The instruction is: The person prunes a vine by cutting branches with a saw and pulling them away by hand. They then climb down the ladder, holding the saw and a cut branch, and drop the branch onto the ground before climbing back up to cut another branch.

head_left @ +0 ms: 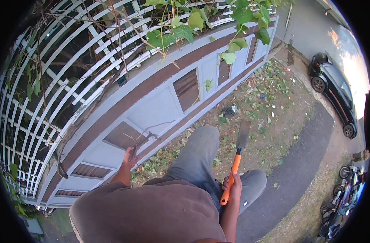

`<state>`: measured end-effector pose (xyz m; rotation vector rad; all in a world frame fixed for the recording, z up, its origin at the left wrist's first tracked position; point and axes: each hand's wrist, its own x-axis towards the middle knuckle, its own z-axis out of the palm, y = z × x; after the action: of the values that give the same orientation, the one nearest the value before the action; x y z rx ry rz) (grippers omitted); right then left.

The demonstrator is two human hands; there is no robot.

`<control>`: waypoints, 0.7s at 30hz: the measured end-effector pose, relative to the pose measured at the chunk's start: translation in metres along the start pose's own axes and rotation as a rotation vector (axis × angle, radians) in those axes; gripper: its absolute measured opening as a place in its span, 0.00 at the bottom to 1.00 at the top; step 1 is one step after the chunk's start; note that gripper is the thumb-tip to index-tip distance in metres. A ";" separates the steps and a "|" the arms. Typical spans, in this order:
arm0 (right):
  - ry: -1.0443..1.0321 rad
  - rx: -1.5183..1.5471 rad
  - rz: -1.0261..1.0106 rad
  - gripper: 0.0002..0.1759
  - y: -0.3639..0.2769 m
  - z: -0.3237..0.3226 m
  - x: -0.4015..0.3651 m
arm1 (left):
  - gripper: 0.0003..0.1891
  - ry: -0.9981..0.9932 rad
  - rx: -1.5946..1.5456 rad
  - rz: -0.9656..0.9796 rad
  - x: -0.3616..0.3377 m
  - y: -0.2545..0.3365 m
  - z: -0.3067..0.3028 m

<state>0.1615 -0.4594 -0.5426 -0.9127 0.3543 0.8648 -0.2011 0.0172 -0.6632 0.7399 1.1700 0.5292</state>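
Observation:
My right hand [233,185] is closed around the orange handle of a long-bladed tool [236,166]. Its flat grey blade points up, away from my body, over the ground. My left hand [131,157] is beside the white and brown panelled wall [152,111], with its fingers round a thin brown branch [144,139] that forks into twigs. White slatted lattice [81,65] runs along the top of the wall, with bare vines and green leaves [181,33] hanging over it.
Far below, cut leaves and litter [270,89] lie on the ground beside a dark paved strip [298,150]. A black car [334,87] stands at the right, with several motorcycles [341,202] lower down. My knees are bent beneath me.

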 end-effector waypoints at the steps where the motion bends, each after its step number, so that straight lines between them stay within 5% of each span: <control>1: 0.006 -0.003 0.009 0.13 -0.001 0.001 0.000 | 0.15 -0.044 -0.109 0.043 -0.006 0.016 0.024; 5: 0.007 0.007 0.004 0.14 0.001 0.001 0.000 | 0.19 -0.433 -0.322 0.109 0.021 0.047 0.041; 11: 0.045 -0.029 0.002 0.18 0.001 0.002 0.001 | 0.28 -0.592 -0.253 0.283 -0.021 0.122 0.144; 14: 0.032 -0.026 0.014 0.15 -0.001 0.002 -0.001 | 0.32 -0.739 -0.533 0.204 -0.009 0.136 0.163; 16: 0.050 0.005 0.022 0.14 0.004 -0.005 0.004 | 0.33 -0.790 -0.387 0.491 -0.003 0.147 0.178; 18: 0.004 0.041 0.037 0.14 0.008 -0.014 0.010 | 0.27 -0.784 -0.302 0.620 -0.007 0.159 0.202; 21: 0.027 -0.010 -0.004 0.14 -0.001 0.002 0.001 | 0.28 -0.345 -0.050 0.778 0.004 0.172 0.252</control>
<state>0.1628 -0.4583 -0.5412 -0.9345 0.3720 0.8522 0.0397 0.0726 -0.4849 1.1913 0.5142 1.0212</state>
